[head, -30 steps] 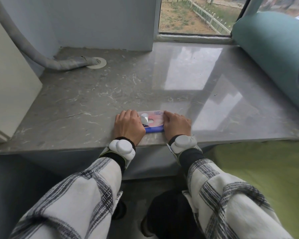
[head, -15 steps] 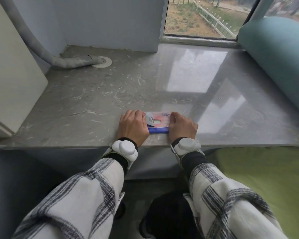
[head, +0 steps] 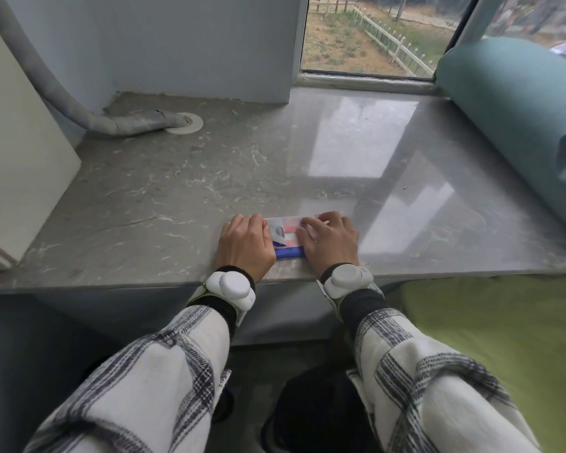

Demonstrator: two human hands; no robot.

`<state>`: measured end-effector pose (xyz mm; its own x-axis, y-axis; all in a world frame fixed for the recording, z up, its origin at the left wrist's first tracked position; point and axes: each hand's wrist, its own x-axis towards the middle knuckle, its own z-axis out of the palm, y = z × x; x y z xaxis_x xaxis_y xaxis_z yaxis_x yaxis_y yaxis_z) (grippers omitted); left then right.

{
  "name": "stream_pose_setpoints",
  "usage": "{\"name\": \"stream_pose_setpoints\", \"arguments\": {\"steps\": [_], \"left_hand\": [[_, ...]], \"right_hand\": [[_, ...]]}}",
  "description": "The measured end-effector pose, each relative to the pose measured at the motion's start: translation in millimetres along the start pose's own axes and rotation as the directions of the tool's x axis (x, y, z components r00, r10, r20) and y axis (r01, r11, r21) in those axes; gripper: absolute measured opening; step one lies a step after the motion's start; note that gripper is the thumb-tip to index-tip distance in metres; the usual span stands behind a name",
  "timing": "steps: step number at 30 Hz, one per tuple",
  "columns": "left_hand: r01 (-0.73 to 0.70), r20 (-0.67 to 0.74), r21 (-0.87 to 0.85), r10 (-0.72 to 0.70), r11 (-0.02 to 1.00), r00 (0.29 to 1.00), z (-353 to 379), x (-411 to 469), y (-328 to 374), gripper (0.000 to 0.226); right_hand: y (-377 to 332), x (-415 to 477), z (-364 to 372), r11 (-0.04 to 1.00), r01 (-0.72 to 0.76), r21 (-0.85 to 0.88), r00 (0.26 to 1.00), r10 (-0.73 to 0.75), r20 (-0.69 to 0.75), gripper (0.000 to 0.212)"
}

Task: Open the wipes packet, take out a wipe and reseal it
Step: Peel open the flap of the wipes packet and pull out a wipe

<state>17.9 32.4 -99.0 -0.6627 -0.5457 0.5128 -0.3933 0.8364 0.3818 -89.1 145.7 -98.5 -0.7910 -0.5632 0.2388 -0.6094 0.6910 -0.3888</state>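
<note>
A small pink and white wipes packet (head: pixel 289 227) with a blue front edge lies flat on the grey stone sill (head: pixel 177 191), close to the sill's front edge. My left hand (head: pixel 247 245) grips its left end, and the peeled label flap (head: pixel 276 233) stands curled up beside my thumb. My right hand (head: pixel 330 243) covers the right end, its fingers reaching over the packet's top by the opening. I see no wipe outside the packet. The hands hide both ends.
A grey hose (head: pixel 111 120) runs into a round fitting at the back left. A white cabinet side (head: pixel 20 158) stands on the left and a teal rolled cushion (head: pixel 510 103) lies along the right. Green bedding (head: pixel 504 338) is below the sill on the right.
My right hand's fingers have slid left over the top of the packet, covering more of it. The left hand keeps its hold and the flap stays raised. The camera has tilted slightly.
</note>
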Motion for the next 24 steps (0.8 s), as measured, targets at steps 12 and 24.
{"name": "stream_pose_setpoints", "arguments": {"steps": [12,24], "left_hand": [[-0.017,-0.029,0.054,0.018,0.998,0.999,1.3,0.5,0.4,0.023],[0.036,-0.009,-0.006,-0.036,0.999,0.999,2.9,1.9,-0.9,0.023]], "right_hand": [[-1.6,1.3,-2.1,0.998,-0.063,-0.018,0.998,0.063,0.023,0.030],[-2.2,0.2,-2.9,0.994,-0.103,-0.033,0.995,0.103,-0.001,0.032]]}}
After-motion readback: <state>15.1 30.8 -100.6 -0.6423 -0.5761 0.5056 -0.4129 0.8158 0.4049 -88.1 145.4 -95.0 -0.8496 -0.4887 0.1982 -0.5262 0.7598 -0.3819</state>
